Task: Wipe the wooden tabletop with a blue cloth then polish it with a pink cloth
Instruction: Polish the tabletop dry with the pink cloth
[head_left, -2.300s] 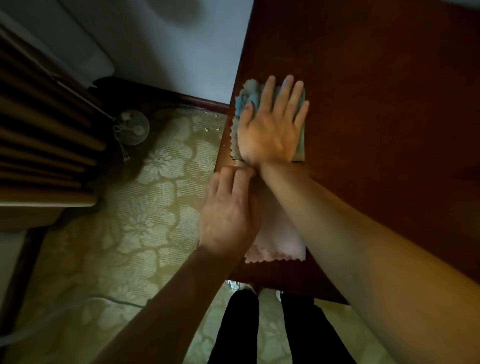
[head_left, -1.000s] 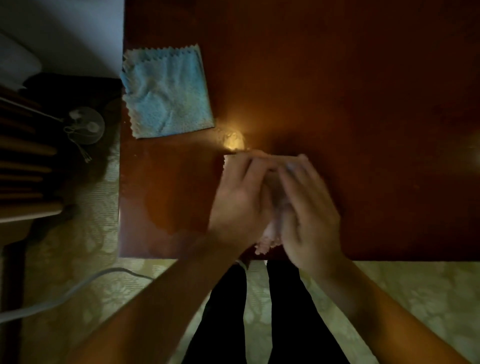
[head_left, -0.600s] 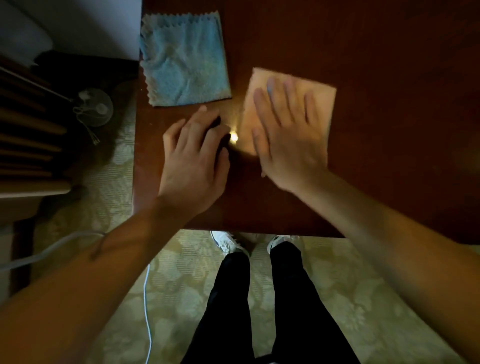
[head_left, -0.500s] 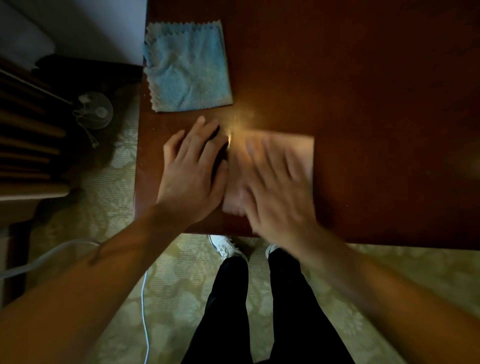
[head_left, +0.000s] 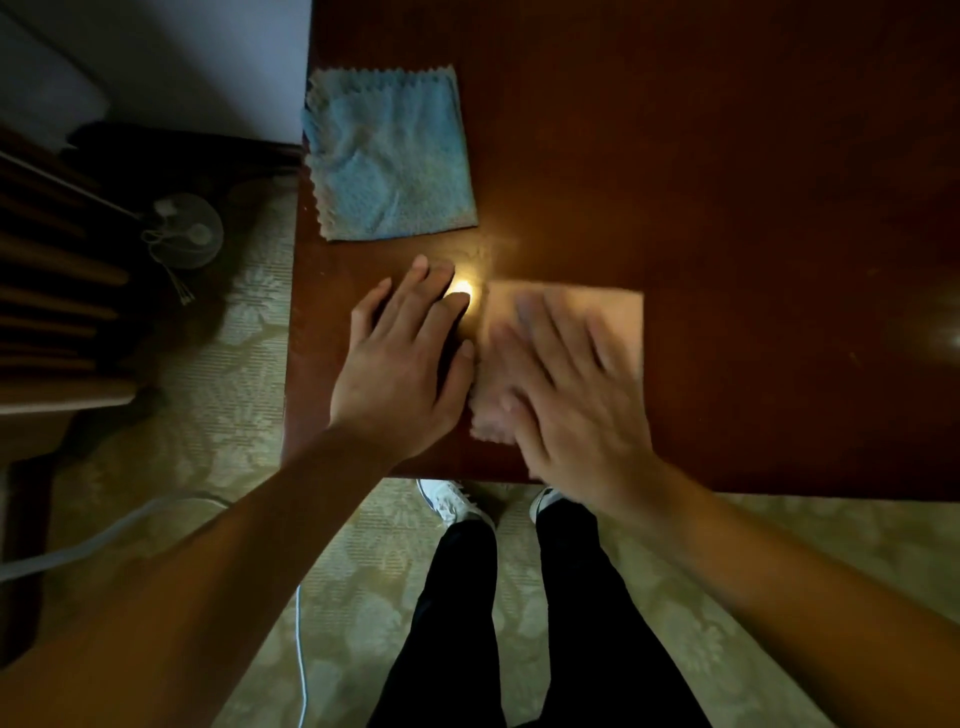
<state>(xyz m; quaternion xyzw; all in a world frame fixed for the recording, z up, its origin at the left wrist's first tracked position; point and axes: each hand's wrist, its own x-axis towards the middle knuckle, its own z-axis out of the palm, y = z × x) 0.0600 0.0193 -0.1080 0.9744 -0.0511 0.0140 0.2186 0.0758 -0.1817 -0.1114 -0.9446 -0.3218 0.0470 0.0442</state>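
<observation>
The dark wooden tabletop (head_left: 727, 182) fills the upper right of the head view. A folded blue cloth (head_left: 387, 153) lies flat at its left edge, untouched. The pink cloth (head_left: 618, 322) lies near the front edge, and my right hand (head_left: 566, 395) presses flat on it with straight fingers, blurred by motion. My left hand (head_left: 405, 364) rests flat on the bare wood just left of the pink cloth, fingers straight. A bright glare spot sits between the two hands.
The table's front edge runs just below my hands, with my legs and white shoes (head_left: 457, 501) under it. A small round fan (head_left: 189, 236) and a white cable (head_left: 104, 540) lie on the patterned floor at the left, beside dark slatted furniture (head_left: 47, 291).
My right hand left the blue cloth and took the pink one, sliding it away and then back toward the front edge. My left hand moved off the pink cloth onto the wood.
</observation>
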